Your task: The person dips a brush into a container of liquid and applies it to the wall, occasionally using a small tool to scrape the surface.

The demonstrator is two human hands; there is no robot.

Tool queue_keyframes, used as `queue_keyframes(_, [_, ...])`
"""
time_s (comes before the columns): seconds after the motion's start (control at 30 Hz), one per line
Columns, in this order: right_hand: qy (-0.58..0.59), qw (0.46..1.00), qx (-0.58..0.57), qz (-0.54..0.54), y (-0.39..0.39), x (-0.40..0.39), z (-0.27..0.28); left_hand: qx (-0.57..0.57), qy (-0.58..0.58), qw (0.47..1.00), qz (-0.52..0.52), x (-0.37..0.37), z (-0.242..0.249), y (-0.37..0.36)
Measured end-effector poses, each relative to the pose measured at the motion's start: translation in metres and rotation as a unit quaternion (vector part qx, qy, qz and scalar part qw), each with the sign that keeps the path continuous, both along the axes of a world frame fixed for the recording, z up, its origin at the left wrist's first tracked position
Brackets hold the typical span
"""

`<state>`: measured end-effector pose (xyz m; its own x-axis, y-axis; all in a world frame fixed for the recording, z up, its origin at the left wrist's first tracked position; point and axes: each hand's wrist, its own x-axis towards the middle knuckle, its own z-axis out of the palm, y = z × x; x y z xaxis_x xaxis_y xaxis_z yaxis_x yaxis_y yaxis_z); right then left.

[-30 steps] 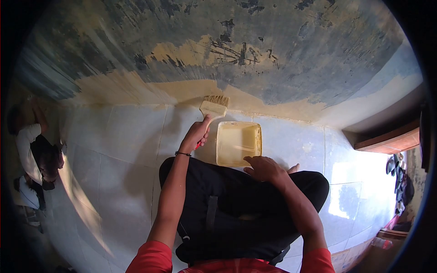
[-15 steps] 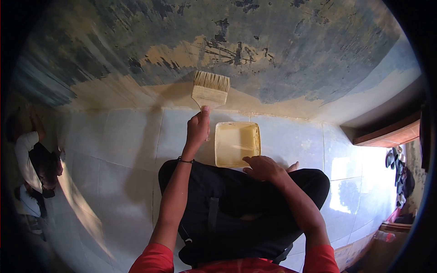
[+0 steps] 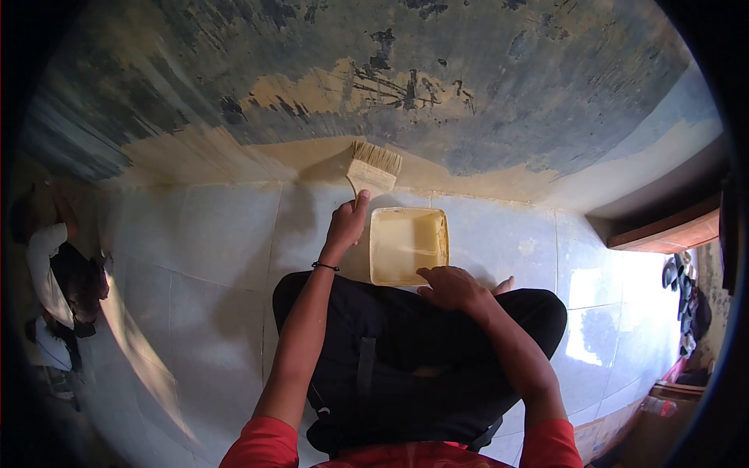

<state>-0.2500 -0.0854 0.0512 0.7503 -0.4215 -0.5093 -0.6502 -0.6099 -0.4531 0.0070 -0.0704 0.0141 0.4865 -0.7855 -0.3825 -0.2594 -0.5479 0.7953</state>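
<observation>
The left hand (image 3: 346,224), gripping the brush (image 3: 374,173), is lowering it before the foot of the wall (image 3: 507,93), seemingly mid-stroke, while the right hand (image 3: 452,287) is resting at the tub (image 3: 406,209), its grip unclear.

This looks like a room in a home with painting under way, though the building's use is not certain. The floor (image 3: 211,234) is laid with large pale tiles (image 3: 499,238), glossy at the right. Patchy grey and cream paint (image 3: 507,117) covers the wall (image 3: 257,47), and near its foot are a wide paintbrush (image 3: 373,173) and a squarish tub (image 3: 439,238) of cream liquid (image 3: 392,248). A brown ledge (image 3: 671,232) juts in at the right, and another person (image 3: 48,261) is at the dim left edge
</observation>
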Motion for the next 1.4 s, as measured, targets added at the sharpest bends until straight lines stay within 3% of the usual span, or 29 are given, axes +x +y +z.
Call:
queue_keyframes(0.17, [-0.025,1.0,-0.016,-0.005,0.0,0.001,0.004,0.018,-0.026,0.999,-0.012,0.001,-0.006,0.002])
queue_keyframes(0.27, [0.036,0.999,0.019,0.001,-0.001,0.004,0.013,0.052,-0.037,0.997,-0.03,0.004,-0.012,0.003])
queue_keyframes(0.53, [-0.012,1.0,-0.006,-0.008,0.0,-0.001,0.003,0.149,-0.116,0.981,-0.047,0.007,-0.018,0.003])
queue_keyframes(0.63, [-0.018,1.0,-0.007,-0.005,0.0,-0.001,0.001,0.147,-0.181,0.971,-0.042,0.009,-0.032,0.003])
queue_keyframes(0.87, [-0.026,1.0,-0.011,-0.005,-0.001,-0.003,-0.004,0.165,-0.182,0.968,-0.055,0.01,-0.028,0.004])
queue_keyframes(0.93, [-0.024,1.0,-0.012,-0.008,0.0,-0.002,-0.002,0.185,-0.086,0.977,-0.061,0.011,-0.022,0.006])
queue_keyframes(1.37, [0.024,0.999,0.021,-0.009,-0.001,0.002,0.013,0.129,0.082,0.986,0.062,0.032,-0.046,0.019])
queue_keyframes(1.4, [0.024,0.999,0.023,-0.01,-0.001,0.002,0.014,0.108,0.137,0.982,0.074,0.036,-0.051,0.02])
